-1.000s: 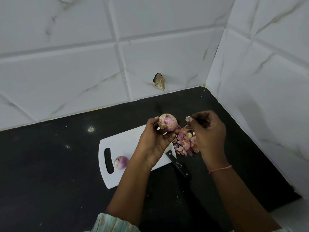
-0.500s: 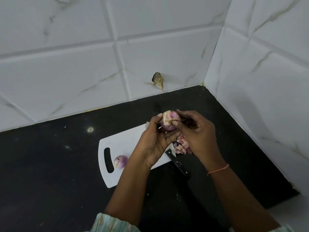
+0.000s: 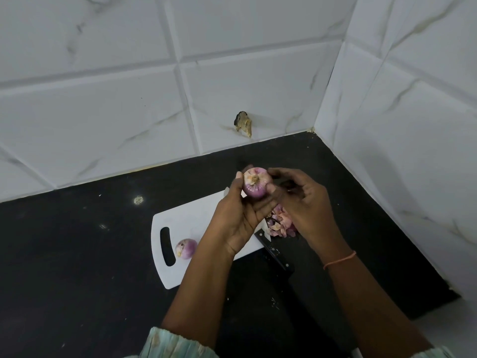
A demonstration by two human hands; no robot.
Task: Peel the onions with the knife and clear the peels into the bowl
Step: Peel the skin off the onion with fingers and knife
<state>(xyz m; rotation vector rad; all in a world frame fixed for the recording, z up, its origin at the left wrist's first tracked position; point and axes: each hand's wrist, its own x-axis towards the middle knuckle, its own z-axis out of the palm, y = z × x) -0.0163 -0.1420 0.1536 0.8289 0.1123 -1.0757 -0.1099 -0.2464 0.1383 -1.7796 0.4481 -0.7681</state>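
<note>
onion [image 3: 256, 184] is held up in the left hand [image 3: 241, 218], fingers curled round it, root end turned toward the camera. right hand [image 3: 302, 202] has been brought back against the onion since a second ago, when it was pulled away to the side with a scrap of skin pinched in its fingertips; that scrap is no longer seen. right thumb and forefinger are now set against the bulb's right side, other fingers loosely curled; whether skin is actually pinched cannot be told. judged: one strip was shed, the next is being started, so the peel is part done. peel pile [image 3: 280, 226] lies just below and behind the right fingers, on the edge of the white cutting board [image 3: 191, 220]. knife [image 3: 275, 253] is left on the counter under both wrists, untouched, blade tip near the pile. a second onion [image 3: 186, 248] sits on the board by the handle slot, well left of the left fingers. no bowl is in view, so clearing is not yet started.
</note>
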